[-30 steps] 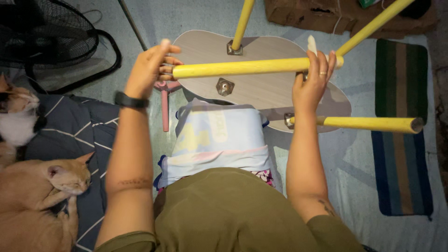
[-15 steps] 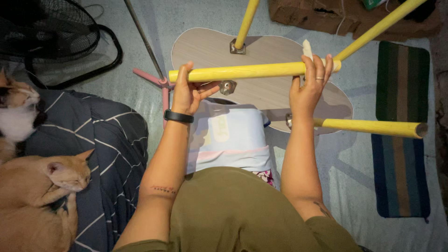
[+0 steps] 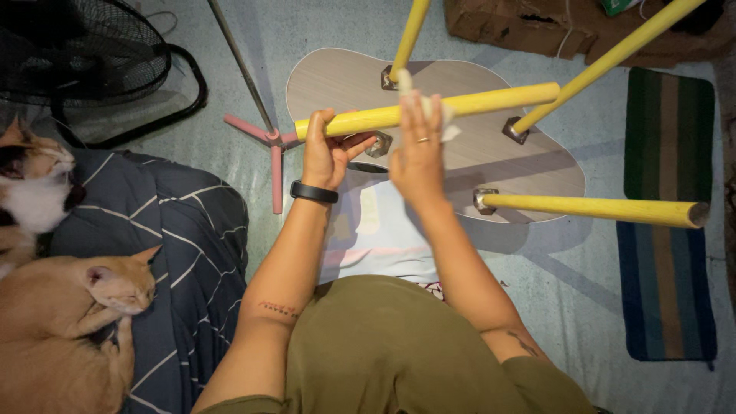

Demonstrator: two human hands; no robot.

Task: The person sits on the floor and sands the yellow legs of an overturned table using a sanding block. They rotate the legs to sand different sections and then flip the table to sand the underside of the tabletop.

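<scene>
Above the overturned tabletop (image 3: 529, 165), held level: one loose yellow leg (image 3: 429, 113). Left hand (image 3: 328, 153) clamps its near end, fingers wrapped under, steadying it. Right hand (image 3: 418, 149) presses a white cloth (image 3: 447, 126) around mid-shaft, fingers closed over it. Three legs already stand in brackets. Open floor lies right; fan (image 3: 77, 61) and sleeping cats (image 3: 69, 322) crowd the left.

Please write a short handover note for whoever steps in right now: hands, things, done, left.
Left hand: gripping the near end of the loose yellow leg.
Right hand: pressing a white cloth on that leg's middle.
Tabletop: upside down on the floor, three yellow legs seated in its brackets.
Done: three legs on.
Left: the held leg is unmounted; one bracket looks empty.
</scene>
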